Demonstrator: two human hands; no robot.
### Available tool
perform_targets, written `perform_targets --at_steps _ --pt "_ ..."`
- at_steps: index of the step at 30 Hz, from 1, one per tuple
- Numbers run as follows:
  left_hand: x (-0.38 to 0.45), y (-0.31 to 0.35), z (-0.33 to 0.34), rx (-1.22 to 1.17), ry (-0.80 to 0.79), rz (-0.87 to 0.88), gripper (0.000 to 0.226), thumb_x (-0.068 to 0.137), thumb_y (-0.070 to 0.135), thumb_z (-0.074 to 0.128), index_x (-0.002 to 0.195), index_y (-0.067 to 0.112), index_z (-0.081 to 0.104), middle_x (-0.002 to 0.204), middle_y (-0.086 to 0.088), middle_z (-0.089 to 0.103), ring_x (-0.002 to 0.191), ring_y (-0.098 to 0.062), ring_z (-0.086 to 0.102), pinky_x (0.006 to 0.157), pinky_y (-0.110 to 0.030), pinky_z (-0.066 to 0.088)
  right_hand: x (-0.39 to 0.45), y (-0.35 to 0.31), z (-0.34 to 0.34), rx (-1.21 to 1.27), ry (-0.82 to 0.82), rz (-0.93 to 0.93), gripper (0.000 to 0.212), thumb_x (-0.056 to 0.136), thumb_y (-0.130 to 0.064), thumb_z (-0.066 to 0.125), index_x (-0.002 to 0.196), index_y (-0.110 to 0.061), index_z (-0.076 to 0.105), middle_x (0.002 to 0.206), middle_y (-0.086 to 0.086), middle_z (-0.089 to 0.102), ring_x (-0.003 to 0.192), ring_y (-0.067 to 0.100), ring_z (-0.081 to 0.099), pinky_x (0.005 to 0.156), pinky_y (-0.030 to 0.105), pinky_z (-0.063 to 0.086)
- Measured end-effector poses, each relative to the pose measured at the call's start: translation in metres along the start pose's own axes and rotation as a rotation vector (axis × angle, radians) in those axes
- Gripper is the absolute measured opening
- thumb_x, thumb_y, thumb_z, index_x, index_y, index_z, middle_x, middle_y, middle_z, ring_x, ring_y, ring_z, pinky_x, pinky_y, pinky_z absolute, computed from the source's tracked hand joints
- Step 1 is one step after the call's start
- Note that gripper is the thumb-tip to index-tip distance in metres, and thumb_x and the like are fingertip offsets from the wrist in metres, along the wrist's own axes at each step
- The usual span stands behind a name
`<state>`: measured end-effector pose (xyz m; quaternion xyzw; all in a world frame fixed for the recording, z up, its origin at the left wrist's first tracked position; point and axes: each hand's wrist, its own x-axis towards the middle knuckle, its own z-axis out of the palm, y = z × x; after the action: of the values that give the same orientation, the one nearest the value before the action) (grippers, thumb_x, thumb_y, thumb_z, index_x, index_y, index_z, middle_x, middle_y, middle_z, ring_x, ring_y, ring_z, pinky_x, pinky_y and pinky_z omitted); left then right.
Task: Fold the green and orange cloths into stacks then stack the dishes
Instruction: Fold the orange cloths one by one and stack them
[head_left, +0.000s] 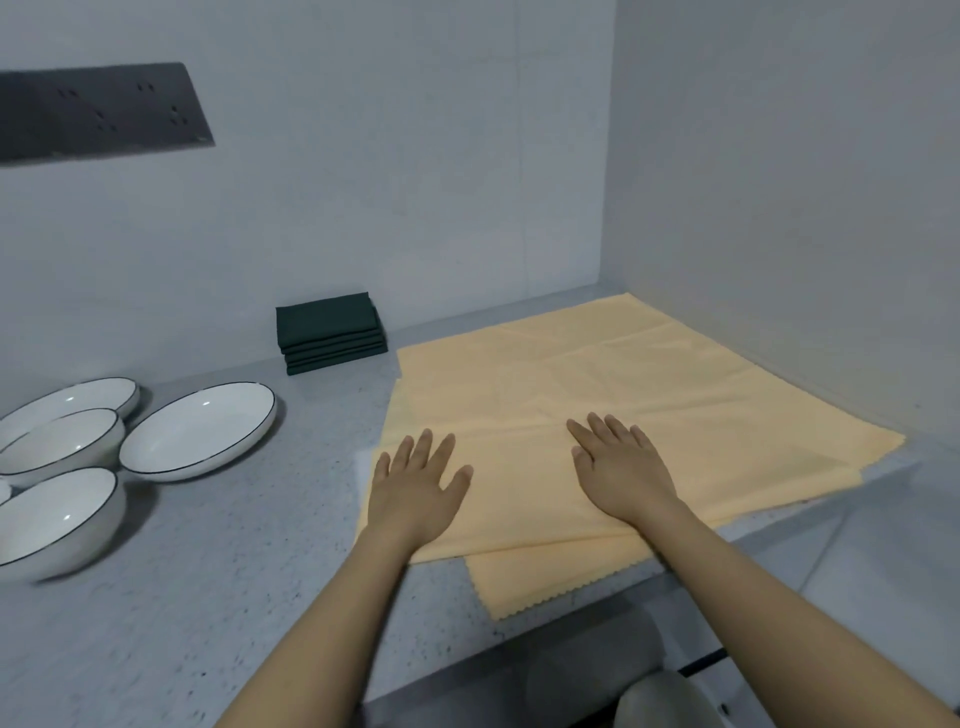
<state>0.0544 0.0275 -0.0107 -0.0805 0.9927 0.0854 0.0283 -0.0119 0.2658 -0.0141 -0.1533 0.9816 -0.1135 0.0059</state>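
Now left hand (415, 486) and right hand (621, 467) press flat, fingers straight, on orange cloth (649, 384).

Both hands, left (415, 488) and right (621, 467), flat (fingers spread), palms down.

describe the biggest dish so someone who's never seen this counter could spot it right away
Start at the folded green stack by the back wall, then look down-left across the grey counter to the group of white, dark-rimmed dishes. The biggest dish is the shallow one nearest the orange cloth; the others on its left are smaller.
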Motion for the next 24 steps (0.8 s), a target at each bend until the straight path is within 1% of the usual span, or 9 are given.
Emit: perform_targets --at_steps 4,7,10,11,13,15,18,21,24 --pt "0.0 -0.001 -0.003 -0.03 -0.014 0.0 0.062 0.097 0.058 0.015 0.152 0.034 0.002 0.16 0.004 -0.006 0.147 -0.017 -0.008 0.119 -0.041 -0.006 0.0 -0.004 -0.001 -0.002 -0.048 0.003 0.051 0.101 -0.036 0.014 0.151 -0.03 0.008 0.16 -0.003 0.002 0.147 0.015 -0.002 0.119 0.036 -0.002" --pt "0.007 0.003 -0.011 -0.086 0.05 0.004 0.059 0.097 0.055 0.02 0.15 0.028 0.024 0.16 -0.005 0.01 0.147 -0.022 0.003 0.118 -0.046 -0.001 0.003 -0.006 -0.012 0.029 -0.049 -0.011 0.05 0.1 -0.034 0.025 0.15 -0.025 0.02 0.158 0.001 0.017 0.146 0.022 0.01 0.117 0.037 0.008" --pt "0.027 0.013 -0.021 -0.138 0.124 0.046 0.047 0.099 0.045 0.027 0.133 0.02 0.047 0.151 -0.009 0.033 0.145 -0.022 0.017 0.116 -0.051 0.002 0.02 -0.005 -0.028 0.021 0.038 -0.028 0.038 0.096 -0.031 0.036 0.131 -0.018 0.044 0.135 0.004 0.047 0.133 0.028 0.033 0.104 0.036 0.026" --pt "0.038 0.018 -0.023 -0.16 0.131 0.059 0.043 0.099 0.041 0.029 0.127 0.018 0.052 0.147 -0.008 0.039 0.143 -0.022 0.02 0.115 -0.051 0.001 0.03 -0.003 -0.033 0.01 0.052 -0.029 0.035 0.096 -0.03 0.037 0.127 -0.018 0.047 0.13 0.003 0.051 0.129 0.029 0.037 0.101 0.035 0.029" --pt "0.051 0.025 -0.028 -0.204 0.125 0.067 0.035 0.099 0.036 0.031 0.115 0.018 0.057 0.138 -0.005 0.048 0.14 -0.022 0.027 0.114 -0.051 0.003 0.044 -0.001 -0.042 0.019 0.03 -0.012 0.04 0.097 -0.031 0.038 0.135 -0.019 0.044 0.137 0.003 0.049 0.13 0.028 0.037 0.104 0.035 0.027" --pt "0.076 0.032 -0.031 -0.239 0.148 0.093 0.03 0.099 0.032 0.032 0.099 0.019 0.058 0.127 -0.005 0.055 0.133 -0.022 0.036 0.113 -0.049 0.007 0.071 0.004 -0.046 0.019 0.034 -0.007 0.045 0.098 -0.033 0.038 0.142 -0.022 0.038 0.143 0.001 0.044 0.133 0.026 0.034 0.107 0.034 0.024" --pt "0.1 0.04 -0.037 -0.279 0.162 0.08 0.024 0.1 0.028 0.034 0.097 0.02 0.056 0.115 0.0 0.059 0.12 -0.02 0.047 0.108 -0.039 0.013 0.102 0.01 -0.047 0.017 0.05 -0.006 0.044 0.098 -0.033 0.037 0.14 -0.023 0.041 0.14 0.001 0.048 0.131 0.026 0.036 0.106 0.035 0.024" --pt "0.132 0.043 -0.038 -0.334 0.198 0.055 0.02 0.099 0.026 0.037 0.081 0.033 0.037 0.097 0.01 0.048 0.114 -0.022 0.052 0.094 -0.029 0.018 0.139 0.017 -0.039 0.041 0.07 0.001 0.039 0.098 -0.031 0.038 0.135 -0.024 0.048 0.135 0.001 0.053 0.127 0.026 0.039 0.104 0.036 0.024" --pt "0.164 0.041 -0.04 -0.337 0.21 0.035 0.026 0.099 0.025 0.04 0.076 0.036 0.035 0.096 0.011 0.042 0.117 -0.021 0.05 0.084 -0.023 0.013 0.169 0.027 -0.033 0.085 0.096 0.01 0.038 0.098 -0.033 0.04 0.135 -0.026 0.048 0.137 -0.004 0.051 0.128 0.024 0.038 0.104 0.036 0.023"
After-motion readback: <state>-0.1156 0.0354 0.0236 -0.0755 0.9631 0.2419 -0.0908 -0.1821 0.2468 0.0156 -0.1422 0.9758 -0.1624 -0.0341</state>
